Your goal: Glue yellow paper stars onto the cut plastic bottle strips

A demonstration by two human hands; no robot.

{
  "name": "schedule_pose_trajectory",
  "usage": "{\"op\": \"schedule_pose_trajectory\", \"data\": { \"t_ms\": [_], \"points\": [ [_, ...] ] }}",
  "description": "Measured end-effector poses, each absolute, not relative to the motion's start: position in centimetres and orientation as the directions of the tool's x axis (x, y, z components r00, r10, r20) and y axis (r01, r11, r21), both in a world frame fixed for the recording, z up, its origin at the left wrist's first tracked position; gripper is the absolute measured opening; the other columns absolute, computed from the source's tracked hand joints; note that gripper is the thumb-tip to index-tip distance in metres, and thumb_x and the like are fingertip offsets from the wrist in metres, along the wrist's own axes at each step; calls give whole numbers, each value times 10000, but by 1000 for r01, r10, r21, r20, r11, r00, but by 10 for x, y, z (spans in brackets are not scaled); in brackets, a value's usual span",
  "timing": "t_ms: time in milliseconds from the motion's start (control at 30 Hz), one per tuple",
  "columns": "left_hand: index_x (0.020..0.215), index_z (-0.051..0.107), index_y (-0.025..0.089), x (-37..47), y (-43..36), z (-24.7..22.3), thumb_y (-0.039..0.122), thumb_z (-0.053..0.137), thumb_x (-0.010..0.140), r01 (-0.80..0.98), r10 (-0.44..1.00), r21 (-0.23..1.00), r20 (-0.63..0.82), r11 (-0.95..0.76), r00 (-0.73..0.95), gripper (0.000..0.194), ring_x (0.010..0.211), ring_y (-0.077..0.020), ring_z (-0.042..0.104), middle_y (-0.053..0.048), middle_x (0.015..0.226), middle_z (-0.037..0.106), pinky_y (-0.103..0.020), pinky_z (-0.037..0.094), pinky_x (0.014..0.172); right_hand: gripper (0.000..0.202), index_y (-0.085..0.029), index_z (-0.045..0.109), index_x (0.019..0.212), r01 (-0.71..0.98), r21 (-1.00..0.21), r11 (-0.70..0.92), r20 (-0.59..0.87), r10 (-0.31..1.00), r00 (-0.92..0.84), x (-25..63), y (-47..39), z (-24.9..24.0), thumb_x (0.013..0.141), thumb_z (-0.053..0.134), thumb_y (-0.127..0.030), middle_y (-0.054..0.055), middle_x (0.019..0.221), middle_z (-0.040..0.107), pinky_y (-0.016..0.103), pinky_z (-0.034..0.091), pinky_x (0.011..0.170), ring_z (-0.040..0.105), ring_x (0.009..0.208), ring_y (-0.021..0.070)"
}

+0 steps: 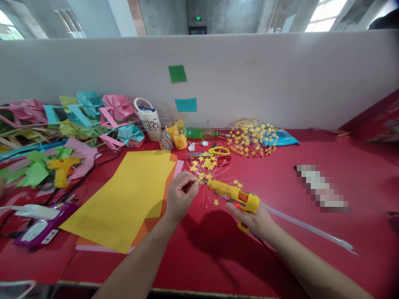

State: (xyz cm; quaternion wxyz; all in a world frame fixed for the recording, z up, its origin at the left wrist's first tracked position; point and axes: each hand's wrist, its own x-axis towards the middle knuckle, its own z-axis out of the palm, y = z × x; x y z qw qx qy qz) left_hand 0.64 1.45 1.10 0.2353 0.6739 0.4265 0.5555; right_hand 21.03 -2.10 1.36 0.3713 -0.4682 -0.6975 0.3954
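My right hand (254, 218) grips a yellow hot glue gun (229, 190), with a long clear glue stick (307, 224) sticking out of its back and a red light glowing near the handle. Its nozzle points left, right at the fingertips of my left hand (183, 193). Those fingers are closed in a pinch on a small yellow star (201, 178), partly hidden by them. Just beyond lies a spray of clear strands with yellow stars (207, 163). One loose star (216, 202) rests on the red table below the gun, and more lie behind it.
Yellow paper sheets (124, 199) lie left of my hands. Scissors (215, 151) and a finished-looking star ball (254, 137) are behind. A second glue gun (62, 168), a purple power strip (46, 226), folded paper flowers (118, 107) and a white tumbler (150, 122) stand leftward.
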Motion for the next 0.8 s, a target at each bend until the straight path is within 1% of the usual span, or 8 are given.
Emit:
{"op": "schedule_pose_trajectory", "data": {
  "t_ms": [133,233,367,433,500,567,667,800],
  "points": [
    [671,575,165,6,15,11,84,544,797,338,812,759,583,-556,28,152,666,-118,523,-7,695,546,-250,414,622,261,-195,585,782,362,-896,257,145,940,-310,212,-21,12,820,532,-448,-1,604,523,266,408,480,465,513,134],
    [705,595,165,4,14,14,71,560,782,368,759,695,650,-618,45,126,682,-122,530,-13,719,555,-254,419,628,236,-204,561,754,367,-894,257,140,939,-315,215,-19,13,827,548,-428,-17,590,493,250,369,447,435,492,118],
    [704,591,170,-4,14,19,76,565,784,374,736,688,676,-622,-20,125,691,-126,526,-12,727,555,-259,412,633,157,-200,550,804,426,-814,394,205,882,-425,213,-19,18,834,566,-354,2,692,543,252,393,518,487,568,126],
    [682,575,174,-8,16,21,99,562,797,340,763,738,641,-582,-85,138,690,-127,513,-6,715,543,-262,402,639,125,-191,542,800,447,-736,509,200,794,-574,208,-20,17,821,575,-310,22,770,570,255,406,580,522,643,137],
    [668,569,178,-10,19,20,131,569,800,276,799,796,587,-539,-130,140,682,-126,496,0,700,529,-260,389,631,87,-183,538,802,483,-663,571,120,719,-685,200,-22,12,802,576,-262,25,796,573,247,396,589,524,663,135],
    [659,572,180,-11,21,19,162,574,800,204,851,854,509,-479,-132,141,653,-121,471,5,683,511,-255,373,602,90,-175,544,835,569,-605,556,26,728,-685,192,-24,4,758,584,-199,30,831,578,237,392,583,525,669,134],
    [642,568,177,-6,20,19,190,569,800,107,925,924,375,-368,-57,159,601,-106,424,9,669,494,-247,339,550,215,-166,559,903,633,-532,562,4,750,-661,184,-25,-5,695,593,-123,48,915,578,245,425,669,545,776,157],
    [618,564,170,6,12,23,206,585,775,-16,978,979,203,-203,47,162,524,-81,346,24,632,472,-243,276,488,182,-169,591,925,641,-453,619,56,738,-673,187,-22,-1,753,616,-223,62,926,589,278,444,705,549,808,182]
  ]
}}
